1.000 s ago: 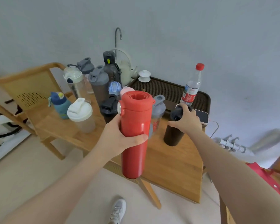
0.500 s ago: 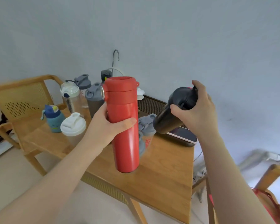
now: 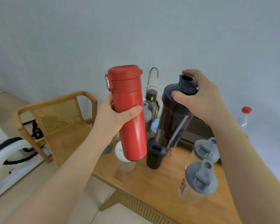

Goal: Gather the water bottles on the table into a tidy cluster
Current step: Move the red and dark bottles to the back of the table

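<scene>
My left hand [image 3: 115, 117] grips a tall red flask [image 3: 128, 113] around its middle and holds it upright in the air above the wooden table [image 3: 152, 188]. My right hand [image 3: 199, 97] holds a dark see-through shaker bottle [image 3: 173, 122] by its black lid, also lifted, just right of the flask. Below them stand a short black bottle [image 3: 153, 157] and a white-lidded cup [image 3: 124, 162], partly hidden by the flask. Two grey-lidded shakers [image 3: 199, 180] [image 3: 205, 149] stand near the right. A grey bottle with a yellow mark [image 3: 151, 101] shows between the held bottles.
A clear plastic bottle with a red cap [image 3: 246, 117] stands at the far right by a dark slatted tray [image 3: 199, 130]. A wooden chair with a cane back [image 3: 58, 117] is left of the table. A curved metal tap [image 3: 153, 75] rises at the back.
Both hands have moved with their bottles toward the left group of bottles; the dark shaker went from tilted to nearly upright. The camera view shifted, so the table sits lower in frame.
</scene>
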